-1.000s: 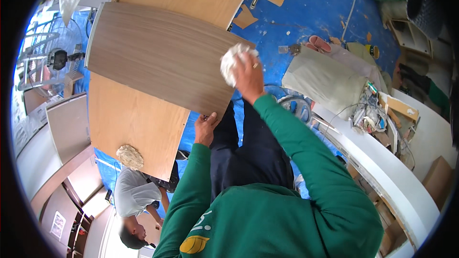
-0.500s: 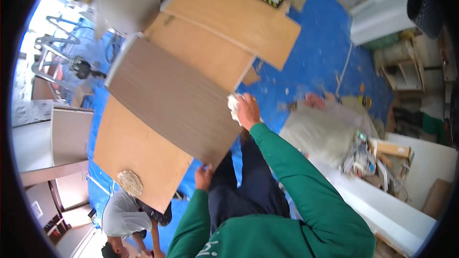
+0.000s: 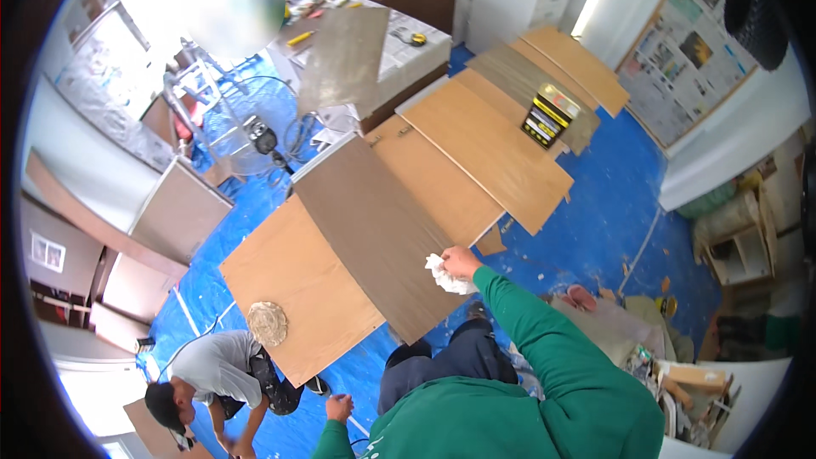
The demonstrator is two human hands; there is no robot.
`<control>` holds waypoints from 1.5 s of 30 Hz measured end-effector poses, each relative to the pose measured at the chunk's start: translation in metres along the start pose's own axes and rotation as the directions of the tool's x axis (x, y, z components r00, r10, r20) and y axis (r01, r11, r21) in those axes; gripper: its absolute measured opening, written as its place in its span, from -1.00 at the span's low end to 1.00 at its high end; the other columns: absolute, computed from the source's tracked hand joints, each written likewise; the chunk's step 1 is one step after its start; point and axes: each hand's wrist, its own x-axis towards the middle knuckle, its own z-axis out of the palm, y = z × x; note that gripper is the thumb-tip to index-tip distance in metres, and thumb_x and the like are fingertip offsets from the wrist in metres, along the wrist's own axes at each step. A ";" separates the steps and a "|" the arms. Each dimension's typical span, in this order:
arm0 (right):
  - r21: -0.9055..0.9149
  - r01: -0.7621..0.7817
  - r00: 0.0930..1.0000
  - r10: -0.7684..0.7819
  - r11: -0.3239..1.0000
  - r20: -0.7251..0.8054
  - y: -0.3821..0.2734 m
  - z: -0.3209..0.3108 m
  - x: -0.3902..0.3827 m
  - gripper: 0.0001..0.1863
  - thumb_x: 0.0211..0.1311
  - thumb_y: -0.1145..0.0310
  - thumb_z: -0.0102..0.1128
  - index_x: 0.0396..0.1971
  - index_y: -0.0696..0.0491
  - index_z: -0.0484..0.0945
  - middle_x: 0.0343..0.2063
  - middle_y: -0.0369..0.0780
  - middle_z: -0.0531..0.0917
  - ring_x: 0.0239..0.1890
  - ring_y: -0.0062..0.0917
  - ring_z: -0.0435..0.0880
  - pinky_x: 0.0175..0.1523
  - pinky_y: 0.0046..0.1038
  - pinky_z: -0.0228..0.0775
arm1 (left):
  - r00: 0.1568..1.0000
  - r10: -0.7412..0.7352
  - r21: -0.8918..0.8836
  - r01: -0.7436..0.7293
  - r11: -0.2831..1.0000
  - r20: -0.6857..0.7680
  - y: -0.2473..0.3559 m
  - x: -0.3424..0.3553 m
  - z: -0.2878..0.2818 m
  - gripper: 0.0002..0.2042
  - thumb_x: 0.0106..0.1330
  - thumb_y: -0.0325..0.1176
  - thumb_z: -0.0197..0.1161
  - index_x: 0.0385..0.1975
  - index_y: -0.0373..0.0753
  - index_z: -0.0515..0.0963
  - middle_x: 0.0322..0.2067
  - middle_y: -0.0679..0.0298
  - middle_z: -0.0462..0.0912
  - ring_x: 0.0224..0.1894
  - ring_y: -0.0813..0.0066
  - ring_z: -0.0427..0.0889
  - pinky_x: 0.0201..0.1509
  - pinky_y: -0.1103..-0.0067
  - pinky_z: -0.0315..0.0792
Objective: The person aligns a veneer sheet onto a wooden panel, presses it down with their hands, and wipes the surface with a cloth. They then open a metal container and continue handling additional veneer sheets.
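My right hand [image 3: 460, 263] is closed on a crumpled white cloth [image 3: 445, 277]. It rests against the near right edge of a long brown wood-grain panel [image 3: 370, 234]. That panel lies across paler plywood sheets. Lower down, apart from the boards, my left hand [image 3: 339, 408] hangs with its fingers curled in and nothing visible in them. A plywood sheet [image 3: 297, 293] with a round pale pad [image 3: 268, 323] on its corner extends to the left of the brown panel.
A co-worker [image 3: 217, 370] bends over at the lower left. Further plywood [image 3: 489, 144] bears a black and yellow container [image 3: 550, 115]. Blue sheeting [image 3: 586, 212] covers the floor. Behind stand a paper-covered table [image 3: 408, 68] with tools and a metal stepladder [image 3: 200, 110].
My left hand has come off the panel's near corner and dropped back toward me. My right hand still holds the cloth by the panel's edge. The view has tilted up, showing more of the room.
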 end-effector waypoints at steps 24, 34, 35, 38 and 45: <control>0.364 -0.538 0.843 0.478 0.760 0.248 0.434 -0.024 -0.238 0.15 0.52 -0.57 -0.33 0.36 0.34 0.56 0.34 0.26 0.59 0.50 0.12 0.49 0.59 -0.04 0.27 | 0.880 0.156 0.483 -0.385 0.787 0.448 0.279 -0.259 0.399 -0.25 0.59 0.27 0.19 0.25 -0.48 0.59 0.02 0.01 0.77 0.06 0.07 0.74 0.24 0.12 0.56; 0.309 -0.144 0.828 0.285 0.940 -0.482 0.367 -0.250 -0.190 -0.13 0.33 -0.08 0.48 0.41 0.28 0.48 0.21 0.21 0.71 0.26 0.12 0.71 0.35 -0.06 0.54 | 0.789 0.359 -0.013 -0.408 0.913 0.498 0.425 -0.221 0.418 -0.27 0.57 0.05 0.39 0.37 -0.58 0.49 0.13 -0.05 0.77 0.08 0.20 0.81 0.18 0.42 0.67; 0.271 -0.136 0.820 0.262 0.953 -0.509 0.350 -0.287 -0.179 -0.11 0.33 -0.06 0.50 0.43 0.28 0.47 0.21 0.22 0.70 0.27 0.11 0.70 0.35 -0.07 0.54 | 0.755 0.496 -0.005 -0.547 0.837 0.429 0.433 -0.216 0.428 -0.29 0.56 0.03 0.40 0.36 -0.57 0.51 0.11 -0.05 0.78 0.07 0.19 0.82 0.16 0.41 0.68; 0.146 0.008 0.768 0.088 0.989 -0.635 0.303 -0.374 -0.149 -0.10 0.32 0.01 0.54 0.45 0.33 0.43 0.24 0.24 0.67 0.29 0.10 0.69 0.36 -0.08 0.54 | 0.701 0.586 0.002 -0.642 0.766 0.406 0.440 -0.205 0.455 -0.34 0.55 -0.01 0.42 0.34 -0.53 0.55 0.11 -0.09 0.79 0.10 0.15 0.81 0.20 0.37 0.66; -0.186 0.038 0.717 -0.156 0.982 -0.679 0.253 -0.505 -0.050 0.05 0.29 -0.02 0.58 0.51 0.39 0.27 0.43 0.30 0.44 0.46 0.17 0.47 0.55 -0.06 0.36 | 0.768 0.493 0.117 -0.580 0.806 0.409 0.445 -0.206 0.526 -0.36 0.55 -0.01 0.41 0.35 -0.48 0.57 0.17 -0.11 0.78 0.20 0.13 0.78 0.28 0.34 0.63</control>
